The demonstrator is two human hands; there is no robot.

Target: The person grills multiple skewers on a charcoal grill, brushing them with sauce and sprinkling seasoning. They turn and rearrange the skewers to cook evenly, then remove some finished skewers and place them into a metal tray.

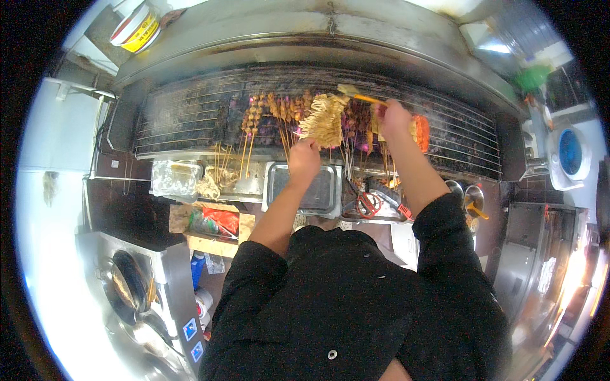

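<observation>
My left hand (305, 157) is closed at the near end of a bundle of skewered pale, folded food (325, 120), which lies fanned over the grill grate (186, 107). In my right hand (394, 116) is a basting brush (369, 99) with an orange handle, its head just beyond the food's upper right edge. Skewers of small browned pieces (252, 114) lie to the left, and more meat skewers (288, 107) lie close beside the bundle. Darker skewers (355, 116) are between my hands. Orange-red food (421, 132) shows just right of my right wrist.
Along the grill's near edge stand a clear plastic container (176, 181), an empty metal tray (305, 190) and a tray holding red-handled scissors (369, 205). Metal bowls (474, 197) are at the right. An open cardboard box (212, 240) sits lower left, near a steel counter with pans (125, 281).
</observation>
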